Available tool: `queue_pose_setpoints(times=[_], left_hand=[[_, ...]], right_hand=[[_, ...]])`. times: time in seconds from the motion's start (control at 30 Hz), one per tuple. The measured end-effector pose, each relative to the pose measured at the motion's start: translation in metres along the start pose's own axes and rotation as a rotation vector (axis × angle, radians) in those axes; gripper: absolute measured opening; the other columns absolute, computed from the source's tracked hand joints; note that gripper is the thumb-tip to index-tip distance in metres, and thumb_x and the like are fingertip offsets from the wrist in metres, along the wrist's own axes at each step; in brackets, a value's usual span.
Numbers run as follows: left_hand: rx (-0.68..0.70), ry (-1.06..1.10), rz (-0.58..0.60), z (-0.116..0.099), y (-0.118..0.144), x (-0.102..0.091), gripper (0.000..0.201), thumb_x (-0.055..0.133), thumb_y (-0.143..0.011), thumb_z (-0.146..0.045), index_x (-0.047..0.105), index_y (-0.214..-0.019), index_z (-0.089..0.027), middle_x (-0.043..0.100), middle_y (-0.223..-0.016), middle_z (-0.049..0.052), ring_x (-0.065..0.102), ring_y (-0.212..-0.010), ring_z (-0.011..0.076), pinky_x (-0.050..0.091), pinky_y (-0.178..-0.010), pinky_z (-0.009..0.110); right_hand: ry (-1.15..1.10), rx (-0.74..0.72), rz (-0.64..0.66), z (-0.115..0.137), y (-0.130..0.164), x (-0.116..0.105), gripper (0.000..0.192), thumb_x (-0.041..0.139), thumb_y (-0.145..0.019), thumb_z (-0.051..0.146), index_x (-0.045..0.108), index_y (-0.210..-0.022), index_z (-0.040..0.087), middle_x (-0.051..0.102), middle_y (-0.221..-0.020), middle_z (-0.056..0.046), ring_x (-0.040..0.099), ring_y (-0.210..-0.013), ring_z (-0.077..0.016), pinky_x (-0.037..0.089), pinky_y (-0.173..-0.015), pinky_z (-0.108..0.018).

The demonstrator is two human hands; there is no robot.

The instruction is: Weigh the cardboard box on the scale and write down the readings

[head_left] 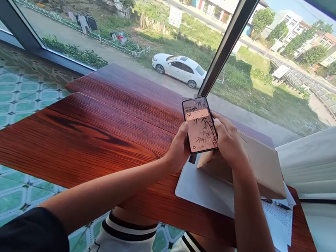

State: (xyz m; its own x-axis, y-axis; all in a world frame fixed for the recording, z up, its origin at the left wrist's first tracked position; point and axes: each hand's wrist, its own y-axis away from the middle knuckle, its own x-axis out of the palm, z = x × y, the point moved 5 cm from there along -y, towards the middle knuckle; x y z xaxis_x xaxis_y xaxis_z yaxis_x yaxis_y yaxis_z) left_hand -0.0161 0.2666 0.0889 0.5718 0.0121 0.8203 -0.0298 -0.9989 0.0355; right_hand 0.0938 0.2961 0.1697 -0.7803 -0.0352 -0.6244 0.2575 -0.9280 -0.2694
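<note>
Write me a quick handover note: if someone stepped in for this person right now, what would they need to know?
Left hand and right hand: both grip one phone, screen lit, held above the table.
Under the hands: a tan box resting on a white board, with papers and a pen at the right end of the wooden table.
Done: phone picked up and on.
Left: box, papers and pen lie untouched.

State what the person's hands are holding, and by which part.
Both hands, left hand and right hand, hold a phone by its lower half, gripping its side edges, screen up.
</note>
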Motion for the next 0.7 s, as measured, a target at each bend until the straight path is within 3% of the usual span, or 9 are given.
queue_pose_setpoints(times=[0.1,0.2,0.33,0.43,0.7], left_hand=[[0.046,-0.069,0.114,-0.0018,0.0034,0.0024,0.08,0.081,-0.072,-0.047,0.045,-0.139,-0.024,0.06,-0.143,0.012,0.054,-0.139,0.0323,0.045,-0.117,0.049],[0.066,-0.158,0.113,-0.0011,0.0041,-0.0021,0.099,0.09,-0.061,-0.037,0.035,-0.143,-0.028,0.056,-0.147,0.011,0.052,-0.139,0.0307,0.047,-0.116,0.049],[0.06,-0.239,0.158,-0.0009,0.0043,-0.0028,0.107,0.091,-0.062,-0.034,0.024,-0.146,-0.036,0.049,-0.154,0.012,0.057,-0.133,0.0323,0.062,-0.095,0.047],[0.04,-0.271,0.177,-0.0017,0.0053,-0.002,0.106,0.089,-0.065,-0.037,0.021,-0.147,-0.04,0.047,-0.155,0.012,0.062,-0.126,0.0337,0.066,-0.076,0.04],[0.075,-0.297,0.173,-0.0059,0.0082,0.0003,0.108,0.088,-0.068,-0.039,0.019,-0.151,-0.038,0.05,-0.152,0.015,0.063,-0.124,0.0352,0.066,-0.07,0.036]], right_hand=[[-0.016,0.02,-0.01,0.0013,0.0001,-0.0004,0.056,0.036,-0.095,0.042,0.065,-0.134,0.014,0.062,-0.141,-0.01,0.053,-0.136,-0.026,0.037,-0.119,-0.047],[-0.082,0.05,0.009,0.0026,0.0014,0.0009,0.054,0.038,-0.095,0.041,0.062,-0.135,0.015,0.061,-0.141,-0.01,0.055,-0.133,-0.0262,0.039,-0.118,-0.047],[-0.184,0.117,0.013,0.0019,0.0039,0.0017,0.048,0.04,-0.096,0.042,0.058,-0.135,0.02,0.065,-0.134,-0.009,0.06,-0.124,-0.0272,0.046,-0.111,-0.05],[-0.213,0.113,0.015,0.0036,0.0052,0.0017,0.044,0.04,-0.097,0.04,0.057,-0.133,0.022,0.066,-0.128,-0.009,0.062,-0.117,-0.0266,0.05,-0.105,-0.048],[-0.17,0.115,0.004,0.008,0.009,-0.0015,0.041,0.041,-0.097,0.037,0.055,-0.134,0.025,0.067,-0.117,-0.007,0.065,-0.094,-0.023,0.055,-0.085,-0.042]])
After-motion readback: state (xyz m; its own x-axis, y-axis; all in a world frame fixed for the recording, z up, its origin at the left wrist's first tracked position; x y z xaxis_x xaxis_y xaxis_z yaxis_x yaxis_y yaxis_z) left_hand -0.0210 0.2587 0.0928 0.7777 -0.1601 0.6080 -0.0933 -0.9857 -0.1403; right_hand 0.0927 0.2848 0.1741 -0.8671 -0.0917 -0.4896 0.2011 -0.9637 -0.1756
